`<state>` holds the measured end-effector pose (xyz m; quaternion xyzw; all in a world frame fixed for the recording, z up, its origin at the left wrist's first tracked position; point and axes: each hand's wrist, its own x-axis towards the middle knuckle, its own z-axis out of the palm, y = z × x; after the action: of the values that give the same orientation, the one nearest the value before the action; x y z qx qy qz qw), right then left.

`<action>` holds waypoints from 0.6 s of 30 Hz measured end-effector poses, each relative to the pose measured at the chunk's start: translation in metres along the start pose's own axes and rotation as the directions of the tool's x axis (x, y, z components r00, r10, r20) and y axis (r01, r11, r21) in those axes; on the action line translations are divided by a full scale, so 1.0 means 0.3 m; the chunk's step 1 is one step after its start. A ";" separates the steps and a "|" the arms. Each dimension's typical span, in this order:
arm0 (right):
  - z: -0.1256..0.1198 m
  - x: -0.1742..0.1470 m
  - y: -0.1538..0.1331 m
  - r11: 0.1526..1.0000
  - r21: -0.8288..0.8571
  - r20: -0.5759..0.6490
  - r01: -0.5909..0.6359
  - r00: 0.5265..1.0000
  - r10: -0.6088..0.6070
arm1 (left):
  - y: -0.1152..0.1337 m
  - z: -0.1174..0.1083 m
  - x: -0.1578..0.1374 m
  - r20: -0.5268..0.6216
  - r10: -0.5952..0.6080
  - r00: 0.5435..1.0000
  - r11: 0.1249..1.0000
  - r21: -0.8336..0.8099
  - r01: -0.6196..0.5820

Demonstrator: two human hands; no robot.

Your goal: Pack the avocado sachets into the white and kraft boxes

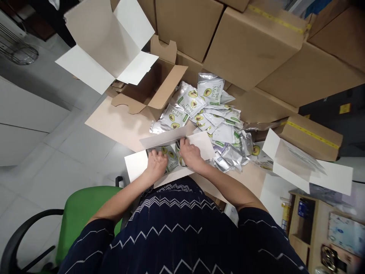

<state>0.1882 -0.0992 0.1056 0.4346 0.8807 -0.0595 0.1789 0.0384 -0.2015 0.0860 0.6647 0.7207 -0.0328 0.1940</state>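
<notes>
An open white carton (137,164) with raised flaps lies at the table's front edge, against my body. Inside it are silver-white "Su per Meal" pouches (172,159) printed with avocados. My left hand (156,164) is in the carton's left part, fingers bent over the pouches and closed on one edge. My right hand (190,153) reaches in at the right, fingers curled down at the pouches beside the back flap; its fingertips are partly hidden. Just behind the carton, a loose heap of similar pouches (211,89) covers the table.
Behind the heap stand stacked brown cartons (251,45). An open brown box (168,85) and a large open white box (97,34) are at the back left. Another open white box (296,160) stands right. A green chair (82,213) is at my left, a wooden organizer (302,224) at right.
</notes>
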 end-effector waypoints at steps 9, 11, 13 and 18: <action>-0.007 -0.005 0.022 1.000 -0.006 -0.010 0.016 1.000 -0.016 | 0.045 0.067 -0.013 -0.013 -0.163 0.987 0.979 -0.126 0.160; -0.013 -0.006 0.033 1.000 -0.003 -0.008 0.027 1.000 -0.027 | 0.050 0.073 0.002 -0.014 -0.196 0.981 0.955 -0.230 0.187; -0.016 -0.005 0.043 0.999 -0.002 -0.020 0.033 0.999 -0.034 | 0.052 0.069 0.015 -0.058 -0.196 0.979 0.910 -0.383 0.159; -0.024 -0.012 0.053 0.998 0.017 -0.036 0.054 0.998 -0.053 | 0.072 0.071 0.038 -0.134 -0.243 0.961 0.605 -0.795 0.042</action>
<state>0.2008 -0.0901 0.1144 0.4133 0.8946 -0.0642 0.1577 0.0639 -0.1947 0.0673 0.4518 0.7302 0.3467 0.3775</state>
